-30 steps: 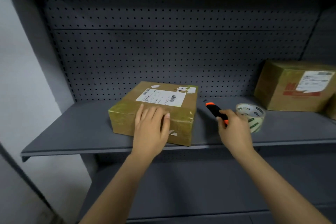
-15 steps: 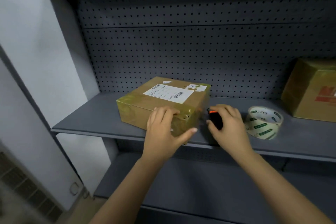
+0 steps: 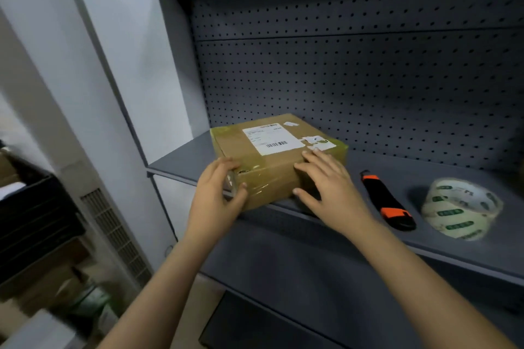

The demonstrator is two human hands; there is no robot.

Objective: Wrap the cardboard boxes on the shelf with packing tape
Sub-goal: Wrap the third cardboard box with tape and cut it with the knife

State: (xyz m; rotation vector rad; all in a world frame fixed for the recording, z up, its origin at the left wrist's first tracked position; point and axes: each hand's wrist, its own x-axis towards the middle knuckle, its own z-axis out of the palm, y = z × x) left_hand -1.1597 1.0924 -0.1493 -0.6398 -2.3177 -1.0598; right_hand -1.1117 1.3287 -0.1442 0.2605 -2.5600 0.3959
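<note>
A brown cardboard box (image 3: 272, 167) with a white shipping label and glossy tape strips sits on the grey shelf (image 3: 442, 176), its near corner past the front edge. My left hand (image 3: 215, 195) grips the near-left corner, fingers curled over the side and thumb on the front face. My right hand (image 3: 329, 187) lies on the right front corner, fingers spread flat on top, thumb against the front. A black-and-orange cutter (image 3: 388, 201) lies on the shelf to the right of my right hand. Farther right stands a roll of clear packing tape (image 3: 460, 208) with green print.
A dark pegboard (image 3: 368, 79) backs the shelf. Below runs a lower shelf (image 3: 312, 278). To the left are a white wall, a vent grille (image 3: 113, 235), a black crate (image 3: 34, 207) and blurred cartons on the floor.
My right hand has let go of the cutter, which now lies on the shelf, and has moved onto the box. My left hand shifted to the box's left corner. The view swung left.
</note>
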